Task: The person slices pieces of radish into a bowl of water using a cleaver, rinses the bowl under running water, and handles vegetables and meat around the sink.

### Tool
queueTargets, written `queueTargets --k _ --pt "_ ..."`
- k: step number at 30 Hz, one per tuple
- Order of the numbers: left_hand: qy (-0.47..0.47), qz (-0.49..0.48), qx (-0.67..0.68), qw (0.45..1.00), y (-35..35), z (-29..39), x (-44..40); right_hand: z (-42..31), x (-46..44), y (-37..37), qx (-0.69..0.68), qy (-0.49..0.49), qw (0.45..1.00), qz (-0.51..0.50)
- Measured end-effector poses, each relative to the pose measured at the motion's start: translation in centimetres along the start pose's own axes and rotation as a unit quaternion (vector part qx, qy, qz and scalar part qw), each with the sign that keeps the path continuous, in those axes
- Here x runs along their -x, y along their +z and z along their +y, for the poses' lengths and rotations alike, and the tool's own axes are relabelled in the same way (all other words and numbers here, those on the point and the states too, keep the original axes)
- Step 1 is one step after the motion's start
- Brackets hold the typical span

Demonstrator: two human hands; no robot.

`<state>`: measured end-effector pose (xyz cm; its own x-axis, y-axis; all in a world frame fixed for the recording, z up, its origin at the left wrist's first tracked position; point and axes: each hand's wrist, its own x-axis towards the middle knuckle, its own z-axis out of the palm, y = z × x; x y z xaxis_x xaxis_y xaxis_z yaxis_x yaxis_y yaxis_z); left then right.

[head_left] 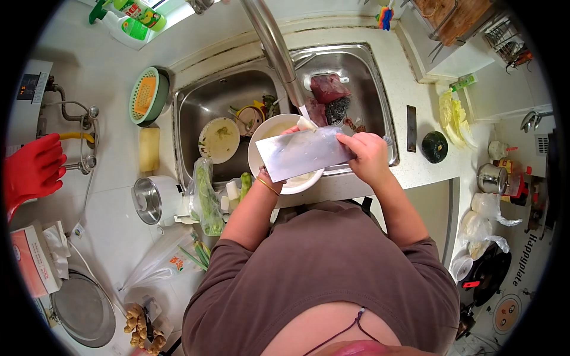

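A wide cleaver point(303, 153) lies flat above a white bowl point(259, 161) at the front of the double sink. My right hand point(367, 155) is closed round the cleaver's right end. Much of my left hand point(265, 177) is hidden under the blade; its wrist, with a thin bracelet, shows at the lower left. Some fingertips and a pale piece of food point(307, 124) show past the blade's upper edge, under the faucet point(276, 44). What the left hand grips cannot be made out.
Dark red meat point(328, 89) lies in the right basin. In the left basin sits a plate point(219, 140) with scraps. Bagged green vegetables point(206, 199) lie left of my left forearm. A dark green squash point(434, 147) and cabbage leaves point(455, 118) are at the right.
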<state>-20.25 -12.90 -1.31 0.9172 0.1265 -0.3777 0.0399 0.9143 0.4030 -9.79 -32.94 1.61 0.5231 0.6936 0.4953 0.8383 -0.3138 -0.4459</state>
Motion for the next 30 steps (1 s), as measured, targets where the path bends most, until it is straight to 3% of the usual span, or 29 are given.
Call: queueTargets --k 4,6,8,12,17,20,21,23,26,30 --pt "-0.074 -0.085 0.049 0.992 -1.6 0.7 -0.9 1.2 0.1 -0.3 0.002 0.017 1.000 -0.003" --pt "-0.071 -0.069 0.003 0.995 -1.7 0.8 -1.4 2.5 0.1 0.0 0.011 0.048 0.999 0.016" --pt "-0.084 -0.250 -0.078 0.962 -1.8 1.6 -1.9 4.1 0.6 0.7 0.025 0.086 0.995 0.033" --pt "-0.034 -0.107 -0.154 0.982 -2.0 2.1 -1.5 4.6 0.3 0.7 0.088 0.123 0.988 -0.004" --pt "0.042 0.035 -0.258 0.965 -4.0 2.9 -0.4 2.1 -3.3 1.8 0.141 0.081 0.986 -0.031" --pt "0.197 0.112 -0.471 0.853 -4.2 2.9 0.8 1.5 -4.3 2.6 0.154 0.091 0.983 -0.043" --pt "0.271 0.110 -0.578 0.762 -3.8 3.2 1.4 1.4 -4.5 2.5 0.159 0.098 0.981 -0.052" --pt "0.309 0.111 -0.571 0.753 -3.5 3.3 2.2 0.9 -4.8 2.1 0.177 0.138 0.969 -0.102" --pt "0.339 0.111 -0.565 0.744 -3.6 3.1 2.9 1.2 -3.9 2.2 0.160 0.158 0.969 -0.099" --pt "0.345 0.131 -0.595 0.714 -3.6 3.0 3.5 0.9 -1.9 2.5 0.043 0.181 0.980 -0.073"
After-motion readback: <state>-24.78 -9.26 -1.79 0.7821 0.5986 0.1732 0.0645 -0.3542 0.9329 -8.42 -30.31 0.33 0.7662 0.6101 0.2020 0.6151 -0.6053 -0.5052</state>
